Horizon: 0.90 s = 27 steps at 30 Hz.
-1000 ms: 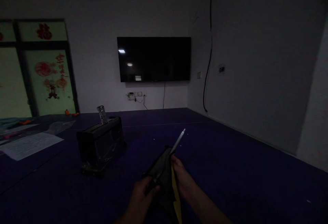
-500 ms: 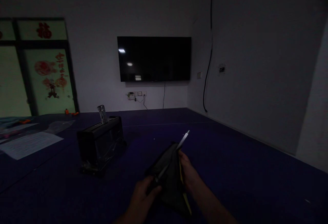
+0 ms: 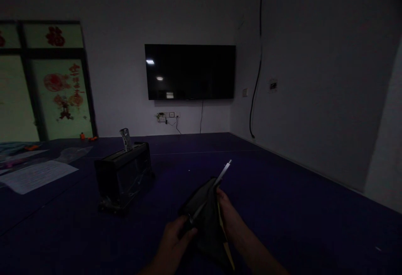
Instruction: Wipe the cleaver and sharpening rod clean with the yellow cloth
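Note:
A dark pouch (image 3: 204, 220) of dim grey-black material is held between my two hands, tilted up toward the right. My left hand (image 3: 174, 237) has thumb and fingers closed on its lower left edge. My right hand (image 3: 230, 214) grips the right side near the upper end; most of its fingers are hidden behind. From the pouch's upper end sticks a slim white pen-like stick (image 3: 224, 172) with a thin tip. A yellow strip (image 3: 228, 253) runs along the right edge; poor light hides what it is.
On the purple surface (image 3: 276, 199), a black box-like case (image 3: 108, 182) stands at left with a shiny upright piece (image 3: 126, 140) on top. Written paper sheets (image 3: 37, 176) and a clear plastic bag (image 3: 73, 153) lie farther left. A television (image 3: 190, 71) hangs on the back wall.
The view has shifted very slightly. My right hand sits a touch lower and farther left on the pouch, and more of the yellow strip's lower end shows.

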{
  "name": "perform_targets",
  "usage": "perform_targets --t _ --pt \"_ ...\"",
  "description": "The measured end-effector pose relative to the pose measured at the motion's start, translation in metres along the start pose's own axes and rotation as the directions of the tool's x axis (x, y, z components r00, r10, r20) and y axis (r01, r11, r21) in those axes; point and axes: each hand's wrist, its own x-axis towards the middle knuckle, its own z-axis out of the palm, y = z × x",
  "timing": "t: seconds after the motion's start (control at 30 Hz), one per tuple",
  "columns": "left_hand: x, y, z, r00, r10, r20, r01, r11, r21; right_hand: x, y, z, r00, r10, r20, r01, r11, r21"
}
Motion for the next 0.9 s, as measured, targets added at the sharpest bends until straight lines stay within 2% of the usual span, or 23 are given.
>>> perform_targets --t 0.17,0.23,0.33,0.5,0.73,0.9 --pt "0.002 0.008 -0.004 0.998 0.044 0.040 -0.042 0.998 -0.054 -0.003 0.013 0.008 0.986 0.010 0.168 -0.005 0.999 -0.034" --pt "0.003 0.010 -0.005 0.994 0.073 0.079 -0.066 0.994 -0.091 -0.003 0.017 0.009 0.979 0.013 0.203 0.001 0.998 -0.066" --pt "0.003 0.008 -0.006 0.996 0.057 0.073 -0.048 0.992 -0.114 -0.004 0.021 0.011 0.974 -0.005 0.228 0.030 0.994 -0.103" --pt "0.002 0.012 -0.009 0.992 0.077 0.105 -0.058 0.984 -0.168 -0.005 0.024 0.014 0.937 -0.024 0.349 0.077 0.988 -0.137" --pt "0.003 0.022 -0.013 0.991 0.120 0.063 -0.105 0.974 -0.199 -0.002 0.026 0.013 0.928 -0.032 0.372 0.090 0.986 -0.139" --pt "0.004 0.020 -0.012 0.986 0.150 0.068 -0.134 0.971 -0.198 -0.002 0.022 0.013 0.952 -0.056 0.301 0.095 0.988 -0.118"
